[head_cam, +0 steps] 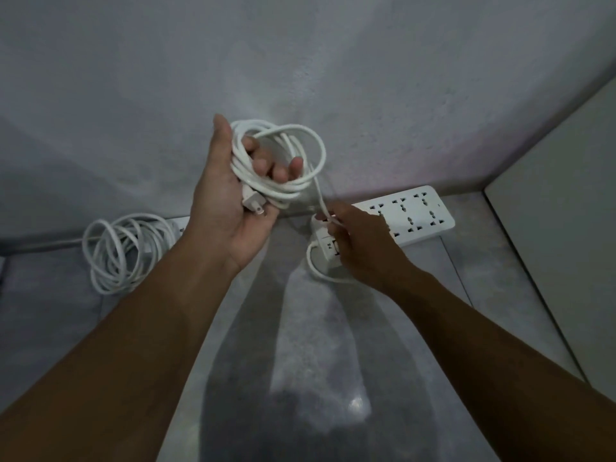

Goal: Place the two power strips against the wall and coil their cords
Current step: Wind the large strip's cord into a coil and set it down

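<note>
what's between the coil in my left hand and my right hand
In the head view, one taut strand of white cord runs from the held coil down to the right hand.

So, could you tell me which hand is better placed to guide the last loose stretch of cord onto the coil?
The right hand. It pinches the loose cord by the power strip, while the left hand is full with the coil and plug.
</note>
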Demonstrator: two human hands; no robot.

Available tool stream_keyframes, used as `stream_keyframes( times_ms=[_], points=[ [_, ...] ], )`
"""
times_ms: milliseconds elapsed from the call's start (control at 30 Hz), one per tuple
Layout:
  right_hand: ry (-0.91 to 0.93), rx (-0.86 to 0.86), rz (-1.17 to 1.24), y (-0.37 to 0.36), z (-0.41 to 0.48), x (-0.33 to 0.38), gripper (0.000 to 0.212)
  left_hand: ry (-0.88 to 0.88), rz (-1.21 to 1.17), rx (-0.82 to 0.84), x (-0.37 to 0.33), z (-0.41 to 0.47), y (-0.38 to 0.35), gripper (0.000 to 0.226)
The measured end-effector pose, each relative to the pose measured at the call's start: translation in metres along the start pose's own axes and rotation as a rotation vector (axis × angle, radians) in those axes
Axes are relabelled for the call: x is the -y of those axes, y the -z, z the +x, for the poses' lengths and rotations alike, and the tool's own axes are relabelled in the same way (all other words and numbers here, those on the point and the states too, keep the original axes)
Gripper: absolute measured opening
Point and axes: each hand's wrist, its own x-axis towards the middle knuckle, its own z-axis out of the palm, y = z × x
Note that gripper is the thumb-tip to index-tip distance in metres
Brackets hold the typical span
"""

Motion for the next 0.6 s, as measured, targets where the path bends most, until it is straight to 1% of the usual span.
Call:
stream_keyframes(
  times_ms=[67, 133, 200, 300, 367, 433, 500, 600],
  points=[
    [0.016, 0.037, -0.045, 0.001, -0.003, 0.006, 0.035, -0.088, 0.129, -0.095, 0.005, 0.002, -0.001, 0.049],
    [0.046, 0.071, -0.126, 0.001, -0.006, 0.012, 0.044, -0.155, 0.302, -0.164, 0.012, 0.004, -0.003, 0.051],
    [0.087, 0.091, -0.221, 0.003, -0.01, 0.018, 0.046, -0.208, 0.48, -0.205, 0.019, 0.006, -0.004, 0.052],
    [0.13, 0.101, -0.295, 0.007, -0.012, 0.023, 0.046, -0.265, 0.784, -0.223, 0.027, 0.004, -0.007, 0.046],
    [0.162, 0.114, -0.262, 0.008, -0.014, 0.025, 0.048, -0.304, 1.009, -0.218, 0.032, 0.003, -0.008, 0.037],
    [0.201, 0.119, -0.206, 0.01, -0.013, 0.027, 0.054, -0.352, 1.18, -0.2, 0.035, 0.003, -0.009, 0.027],
    [0.253, 0.092, -0.193, 0.012, -0.012, 0.031, 0.054, -0.387, 1.355, -0.178, 0.037, 0.005, -0.008, 0.031],
    [0.359, 0.023, -0.154, 0.019, -0.009, 0.036, 0.043, -0.414, 1.633, -0.184, 0.04, 0.007, -0.004, 0.041]
  ],
)
